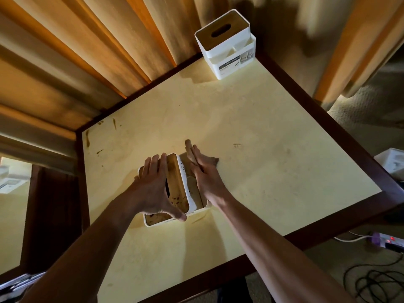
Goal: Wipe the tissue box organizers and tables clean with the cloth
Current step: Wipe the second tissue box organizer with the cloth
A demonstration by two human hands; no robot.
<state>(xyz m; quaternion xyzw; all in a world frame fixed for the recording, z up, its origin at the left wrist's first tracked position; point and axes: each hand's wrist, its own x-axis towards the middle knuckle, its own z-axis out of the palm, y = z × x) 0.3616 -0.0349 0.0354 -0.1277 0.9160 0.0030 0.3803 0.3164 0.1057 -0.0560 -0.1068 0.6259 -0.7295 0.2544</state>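
Covering much of the near organizer (182, 189), the left hand (153, 189) grips its top; the right hand (204, 173) lies flat alongside.

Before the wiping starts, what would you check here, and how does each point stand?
1. Near organizer steadied: ok, left hand grips its top, right hand lies flat against its side.
2. Cloth at hand: not ok, none in view.
3. Dirt located: ok, brown specks on the near organizer's lid, smears on the table near its far left corner.
4. Far organizer safely placed: ok, upright at the far corner.
5. Near organizer's compartments empty: cannot tell, the right hand covers them.
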